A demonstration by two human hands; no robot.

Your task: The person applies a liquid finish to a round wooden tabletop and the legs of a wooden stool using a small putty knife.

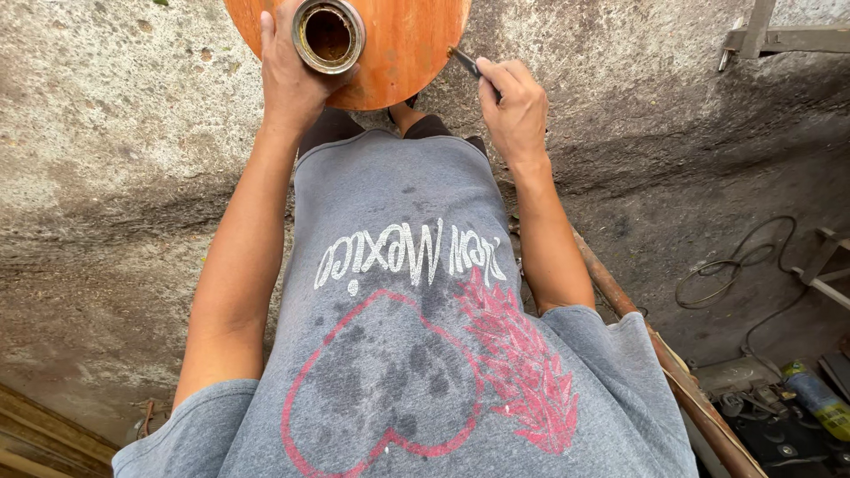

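Note:
My left hand [288, 75] is wrapped around a short metal cylinder [328, 35] with a rusty brown bore, holding it on a round orange wooden stool top [412, 53] at the top of the view. My right hand [512, 106] is closed on a thin dark tool [464, 62] whose tip rests near the stool's right edge. My grey printed shirt fills the lower middle of the view.
Rough concrete floor [115, 159] surrounds me. A rusty bar [637, 327] runs diagonally at the right. A coiled black cable [735, 265], a yellow-green can [819, 398] and dark tools lie at the lower right. A wooden frame [761, 35] stands at the top right.

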